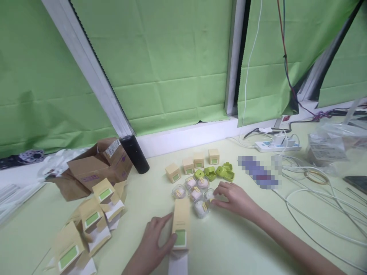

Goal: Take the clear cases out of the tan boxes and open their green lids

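Note:
My left hand grips a tan cardboard box with a green window, thumb on its near part and fingers along its left side. A white flap sticks out of the box toward me. My right hand has its thumb and fingers closed on a small clear plastic case with a yellow loop. Several similar cases with pale contents lie beside it, among them a clear case in front. Behind them sit several green pieces and several closed small tan boxes.
Unfolded tan boxes overlap at the left. An open brown carton and a black cylinder stand behind them. To the right are a white power strip, tangled white cables and a clear plastic bag.

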